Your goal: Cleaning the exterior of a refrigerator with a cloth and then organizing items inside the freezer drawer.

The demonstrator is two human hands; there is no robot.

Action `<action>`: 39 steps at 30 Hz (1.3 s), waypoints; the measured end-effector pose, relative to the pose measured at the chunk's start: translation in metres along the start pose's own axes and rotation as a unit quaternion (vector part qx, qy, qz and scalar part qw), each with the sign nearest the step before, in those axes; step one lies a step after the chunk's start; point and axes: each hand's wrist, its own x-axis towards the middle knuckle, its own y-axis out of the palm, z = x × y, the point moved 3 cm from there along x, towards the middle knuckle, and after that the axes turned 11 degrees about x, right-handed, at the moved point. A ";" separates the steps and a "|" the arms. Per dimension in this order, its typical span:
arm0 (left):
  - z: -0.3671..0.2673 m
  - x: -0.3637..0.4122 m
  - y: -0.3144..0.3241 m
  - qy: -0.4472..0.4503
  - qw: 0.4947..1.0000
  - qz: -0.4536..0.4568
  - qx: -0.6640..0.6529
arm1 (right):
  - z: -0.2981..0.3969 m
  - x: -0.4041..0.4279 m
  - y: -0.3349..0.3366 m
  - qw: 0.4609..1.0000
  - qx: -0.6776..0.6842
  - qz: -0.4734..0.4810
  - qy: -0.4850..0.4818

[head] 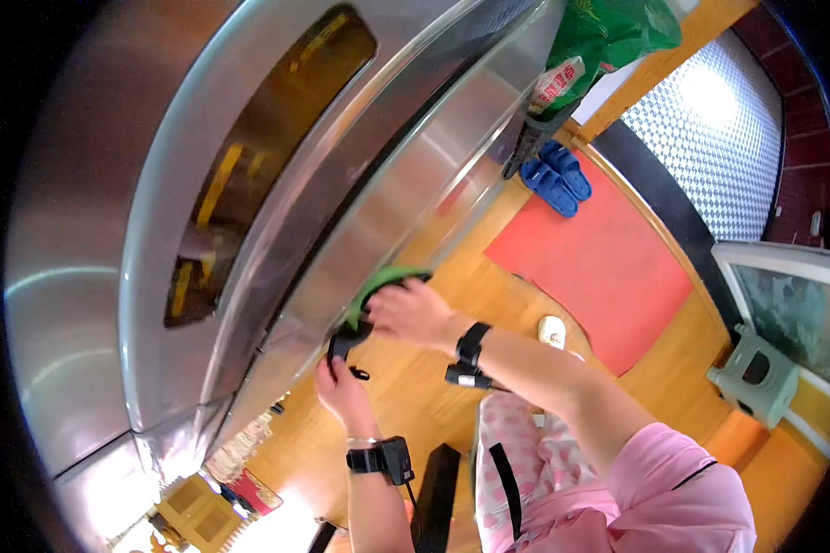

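Note:
A curved green-and-black item (382,282) sits against the lower face of a stainless-steel appliance (415,186). It is blurred, and its exact kind cannot be made out. The fingers of my right hand (408,314) close over its black inner edge, partly hiding it. Below and to the left, my left hand (342,390) pinches the black lower part (346,339) between thumb and fingers. A small black piece (360,374) shows just beside the left hand's fingertips. Both wrists wear black straps with small black devices.
A green plastic bag (612,34) bearing writing hangs by the appliance's far end. Blue slippers (557,178) rest at the corner of a red mat (595,263) on the wood floor (415,408). A grey-green step stool (757,377) stands at right, near a doorway to a checkered floor (705,138).

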 end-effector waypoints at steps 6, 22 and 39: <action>-0.069 -0.034 0.070 -0.045 0.966 0.122 -0.224 | -0.083 -0.016 -0.112 0.985 -0.147 0.000 0.095; 0.065 -0.067 0.037 -0.198 0.880 -0.061 -0.427 | 0.003 0.044 -0.022 0.946 -0.086 0.176 -0.259; -0.017 -0.086 0.119 -0.053 0.896 0.183 -0.401 | -0.113 0.035 -0.137 0.798 -0.351 0.431 -0.236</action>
